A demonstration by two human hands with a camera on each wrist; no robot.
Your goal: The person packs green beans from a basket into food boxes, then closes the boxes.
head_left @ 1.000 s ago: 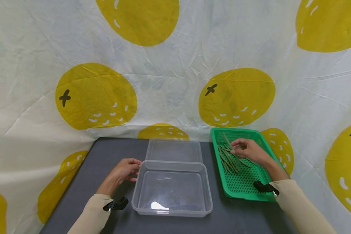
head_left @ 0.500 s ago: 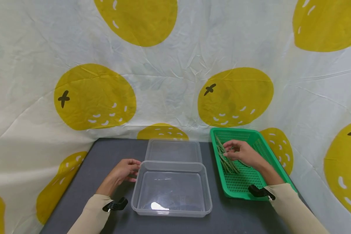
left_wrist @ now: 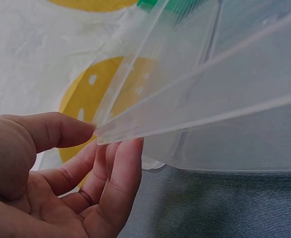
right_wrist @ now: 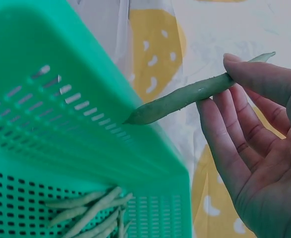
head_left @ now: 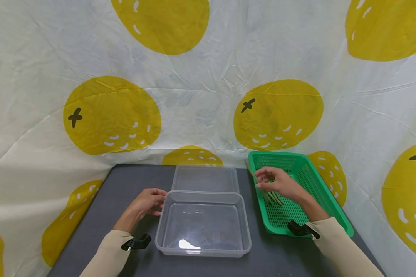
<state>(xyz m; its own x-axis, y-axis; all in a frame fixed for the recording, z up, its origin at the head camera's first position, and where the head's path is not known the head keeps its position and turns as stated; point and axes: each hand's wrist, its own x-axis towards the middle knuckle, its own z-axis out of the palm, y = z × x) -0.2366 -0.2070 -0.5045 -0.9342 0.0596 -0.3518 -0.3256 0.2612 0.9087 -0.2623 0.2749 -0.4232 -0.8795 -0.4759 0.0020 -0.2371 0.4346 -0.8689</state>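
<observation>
My right hand (head_left: 275, 182) pinches a single green bean (right_wrist: 185, 100) between thumb and fingertips, above the left side of the green basket (head_left: 298, 227). Several more green beans (right_wrist: 93, 213) lie on the basket's floor, partly hidden behind the hand in the head view. At the left, my left hand (head_left: 149, 202) holds the far left corner of a clear plastic container (head_left: 204, 252), its thumb on the rim and its fingers under the rim's edge (left_wrist: 120, 130). Nothing lies inside the container.
A flat clear lid (head_left: 206, 179) lies on the dark table (head_left: 131, 177) behind the container. The basket stands to the right of both. A white cloth with yellow fruit shapes (head_left: 194, 115) hangs behind the table.
My right hand has moved left within the basket area, carrying the bean toward the basket's left rim. The left hand and the container have stayed in place.
</observation>
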